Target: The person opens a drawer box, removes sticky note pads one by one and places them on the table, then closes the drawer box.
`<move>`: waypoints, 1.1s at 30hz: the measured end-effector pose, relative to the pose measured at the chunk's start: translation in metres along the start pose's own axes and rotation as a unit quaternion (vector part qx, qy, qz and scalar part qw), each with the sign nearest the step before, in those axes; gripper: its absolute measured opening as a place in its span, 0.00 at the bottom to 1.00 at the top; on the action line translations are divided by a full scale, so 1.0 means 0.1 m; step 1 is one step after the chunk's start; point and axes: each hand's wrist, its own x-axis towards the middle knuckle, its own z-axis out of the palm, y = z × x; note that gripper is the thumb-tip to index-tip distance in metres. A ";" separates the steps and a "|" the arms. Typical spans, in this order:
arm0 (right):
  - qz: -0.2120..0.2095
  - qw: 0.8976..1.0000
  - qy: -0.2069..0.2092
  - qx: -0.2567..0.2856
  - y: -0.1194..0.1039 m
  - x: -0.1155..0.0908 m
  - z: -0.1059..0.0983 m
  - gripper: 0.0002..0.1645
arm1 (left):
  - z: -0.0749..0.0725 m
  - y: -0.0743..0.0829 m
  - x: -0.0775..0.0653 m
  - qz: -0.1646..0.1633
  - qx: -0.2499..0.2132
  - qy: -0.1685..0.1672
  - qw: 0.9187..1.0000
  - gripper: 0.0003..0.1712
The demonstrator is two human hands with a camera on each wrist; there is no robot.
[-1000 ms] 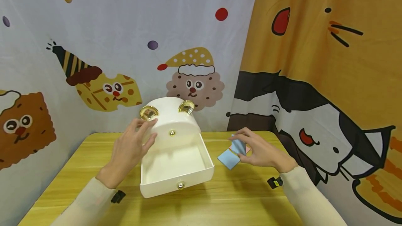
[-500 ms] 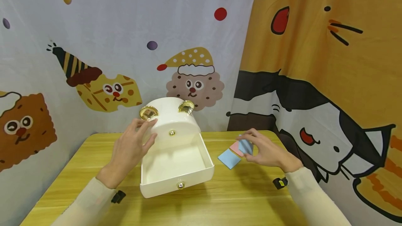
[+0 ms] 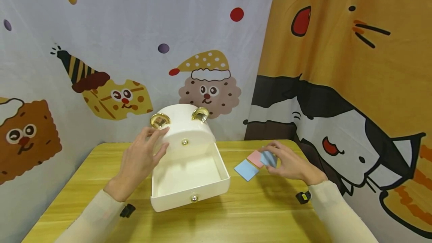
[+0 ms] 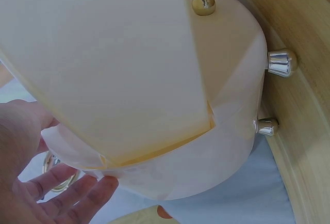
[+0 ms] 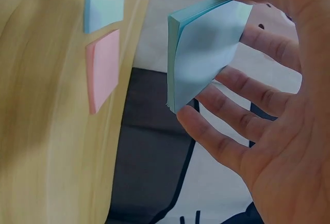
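White box [image 3: 181, 130] on the worktop [image 3: 256, 218], gold ears [image 3: 200, 115] up top, small gold knob [image 3: 185, 143] on its upper front; used as landmark throughout. Drawer [image 3: 175, 199] drawn out from the box's near side, a second gold ball, the drawer knob [image 3: 194, 198], on its front wall.

Left hand [image 3: 136, 165]: at the box's left side, fingers loosely bent, tips resting by the upper edge just below one ear. Grip slack there; thumb apart from the fingers, near the box front.

Right hand [image 3: 291, 163]: to the right of the box, well clear of it. Grip closed on a blue paper stack [image 3: 268, 159], pinched at its edges between thumb and fingertips, tilted up off the worktop. One sheet curls loose at a corner.

Right of the box, lying flat: a second blue stack [image 3: 246, 170], nearest the drawer; a pink stack [image 3: 254, 158] just beyond it, partly behind the held one in the head view.

Behind the box: pale printed cloth [image 3: 128, 21] with cartoon sweets; orange cloth [image 3: 388, 70] off to its right.
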 end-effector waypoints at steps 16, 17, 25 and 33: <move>0.061 0.998 -0.035 -0.008 0.16 -0.07 0.14 0.35 | 0.00 -0.01 -0.01 -0.005 -0.004 -0.004 1.000 0.30; 0.062 0.997 -0.036 -0.008 0.18 -0.07 0.15 0.35 | 0.00 -0.01 -0.01 -0.005 -0.003 -0.005 1.000 0.30; 0.062 0.997 -0.042 -0.003 0.25 -0.07 0.19 0.35 | 0.01 -0.02 0.00 0.004 -0.002 -0.001 1.000 0.30; 0.077 0.996 -0.054 -0.006 0.32 -0.08 0.21 0.35 | 0.01 -0.02 0.01 0.001 -0.004 -0.001 1.000 0.30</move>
